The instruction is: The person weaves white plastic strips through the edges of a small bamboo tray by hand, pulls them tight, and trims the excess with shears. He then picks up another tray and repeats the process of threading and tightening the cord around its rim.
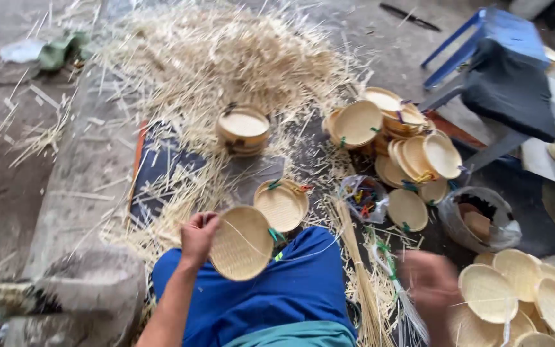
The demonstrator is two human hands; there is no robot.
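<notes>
Your left hand (pixel 198 236) has its grip closed on the left rim of a small round woven basket (pixel 242 243), holding it tilted above your blue-clad knee (pixel 290 283). Your right hand (pixel 430 283) is a blur near the right, just beside a pile of finished baskets (pixel 521 292); you cannot tell how its grip stands. Just beyond the held basket lies another basket with coloured clips (pixel 282 204). Farther off, a heap of bamboo strips (pixel 220 58) covers the floor, with a blue stool (pixel 496 32) at far right.
</notes>
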